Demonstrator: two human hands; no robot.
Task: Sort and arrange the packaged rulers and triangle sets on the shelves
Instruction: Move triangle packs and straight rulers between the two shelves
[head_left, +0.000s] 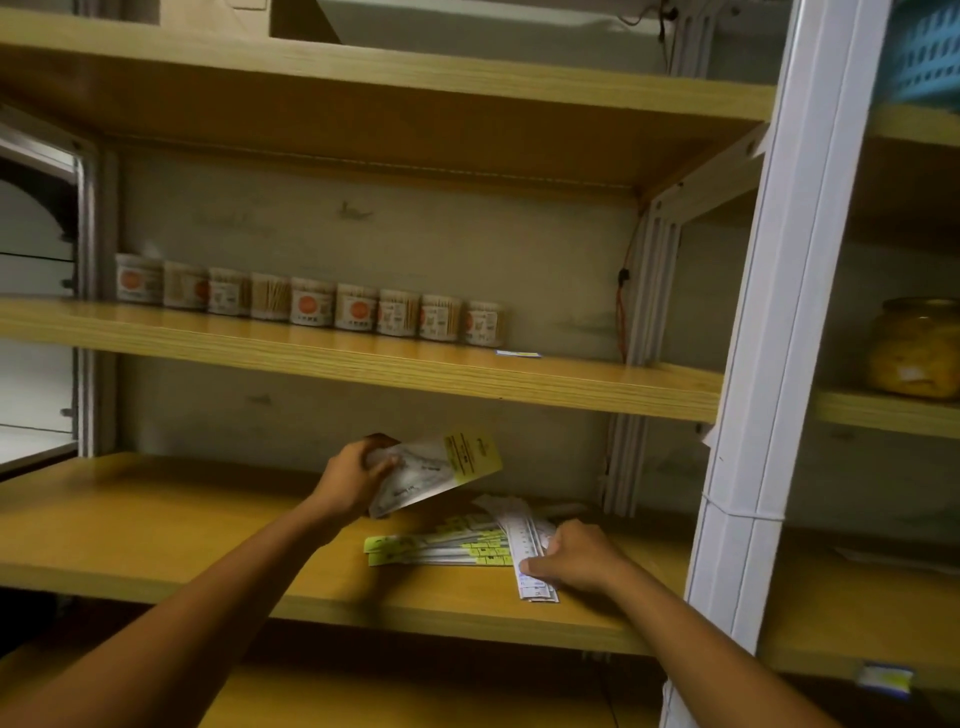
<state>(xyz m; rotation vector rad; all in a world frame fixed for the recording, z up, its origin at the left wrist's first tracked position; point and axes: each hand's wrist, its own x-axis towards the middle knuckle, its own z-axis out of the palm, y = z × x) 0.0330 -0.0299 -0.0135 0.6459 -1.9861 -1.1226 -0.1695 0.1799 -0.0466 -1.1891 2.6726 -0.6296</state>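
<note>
1. Head view shows the left hand (353, 480) lifted above the lower shelf (156, 525), its fingers closed on a clear triangle set packet (431, 475) with a yellow header card; the print on the card is too blurred to read, and the hand hides the packet's left end.
2. Right hand (576, 556) lies on the lower shelf with its fingers pinching a stack of white packaged rulers (527, 551); this stack runs front to back, and its near end reaches toward the shelf's front edge.
3. Just left of that stack, touching or partly under it, a pile of ruler packets with yellow-green labels (441, 548) lies fanned crosswise on the same shelf; how many there are cannot be told.
4. On the middle shelf (363, 358), a row of small round tubs (311, 301) stands along the back wall, filled with thin pale sticks; their orange labels are unreadable.
5. Near the row's right end, a small flat packet (518, 354) lies on that shelf.
6. Beyond a white upright post (779, 312), a glass jar (917, 345) of yellow contents stands, partly cut off by the frame edge.
7. At upper right, only a corner of a blue slotted basket (930, 47) shows.
</note>
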